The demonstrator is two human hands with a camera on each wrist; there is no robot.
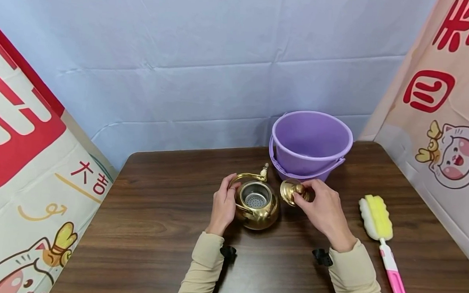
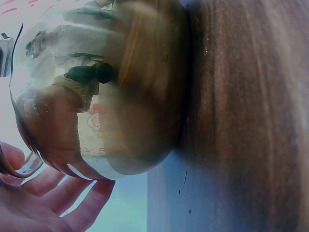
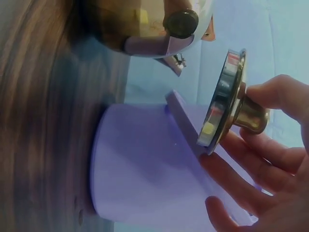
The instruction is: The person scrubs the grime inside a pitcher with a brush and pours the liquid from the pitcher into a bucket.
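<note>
A round brass teapot (image 1: 257,213) stands on the table with its top uncovered, and a metal strainer (image 1: 255,200) shows inside its mouth. My left hand (image 1: 224,206) grips it from the left, thumb by the handle (image 1: 246,176) and fingers against the side. The left wrist view shows those fingers (image 2: 91,203) along the shiny body (image 2: 111,111). Right of the teapot, my right hand (image 1: 325,207) pinches the knob of the brass lid (image 1: 289,191). Seen from the right wrist, the lid (image 3: 227,101) is tilted and held in the air, apart from the teapot.
Behind the lid stands a purple bucket (image 1: 312,145), its handle hanging down in front. A sponge brush (image 1: 380,218) with a pink and white handle lies at the right of the wooden table (image 1: 156,230). Printed cloths hang on both sides.
</note>
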